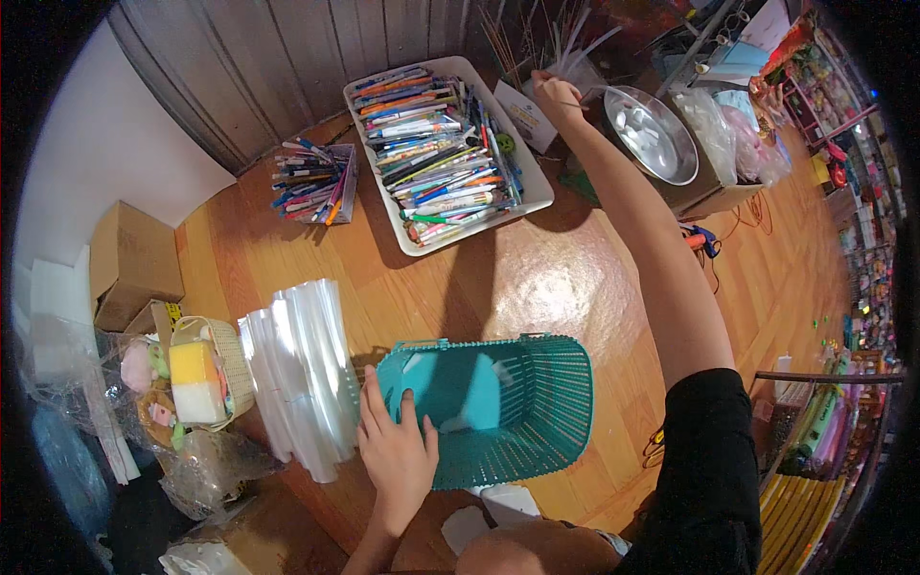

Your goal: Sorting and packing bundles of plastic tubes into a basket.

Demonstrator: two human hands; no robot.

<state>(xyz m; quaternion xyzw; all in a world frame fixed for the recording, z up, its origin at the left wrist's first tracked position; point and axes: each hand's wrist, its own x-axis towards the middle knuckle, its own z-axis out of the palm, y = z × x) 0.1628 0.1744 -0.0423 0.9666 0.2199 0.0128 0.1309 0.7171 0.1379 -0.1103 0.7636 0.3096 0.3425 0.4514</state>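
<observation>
My left hand (399,445) rests with spread fingers on the left rim of a teal plastic basket (553,402), which holds a few small pale pieces. My right hand (557,97) is stretched to the far side, beside a bundle of thin sticks and clear strips (575,54); its fingers are bent and a thin item shows at them, but the grip is unclear. Just right of that hand, a round metal bowl (650,140) holds white pieces. Left of it stands a white tray (406,241) full of pens. Clear plastic sleeves (302,381) lie left of the basket.
A box of pens (345,187) stands left of the tray. At the left are a cardboard box (136,259) and a cream basket (233,374) with soft toys. An orange and blue tool (701,241) with a cord lies on the right, before crowded shelves (862,237).
</observation>
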